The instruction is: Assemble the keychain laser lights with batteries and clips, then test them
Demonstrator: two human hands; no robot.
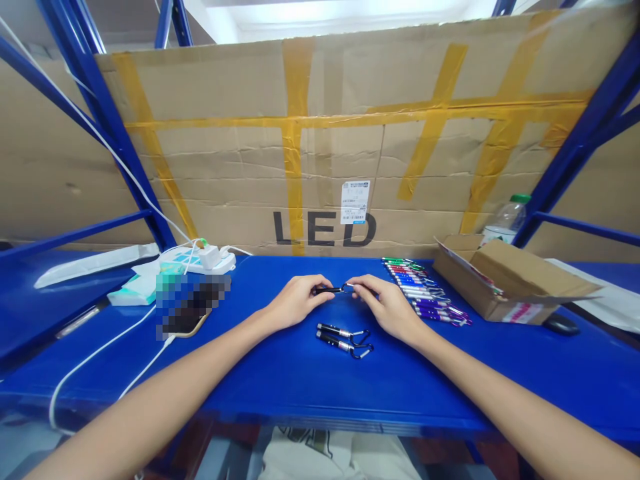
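Note:
Between my two hands, just above the blue table, is a black pen-like flashlight (327, 290) with a carabiner clip at its right end. My left hand (299, 300) is closed on the flashlight's body. At the other end my right hand (383, 303) pinches the carabiner (347, 288) with thumb and finger. Nearer to me lie two more black flashlights (334, 341) with silver ends, side by side, their carabiners pointing right. To the right of my right hand is a row of several flashlights (415, 287) in green, red, blue, silver and purple.
An open cardboard box (505, 277) stands at the right, with a black mouse (561, 325) by it and a bottle (507, 220) behind. A phone (193, 313), power strip (210, 261) and white cables are at the left. A large carton (230, 173) walls the back.

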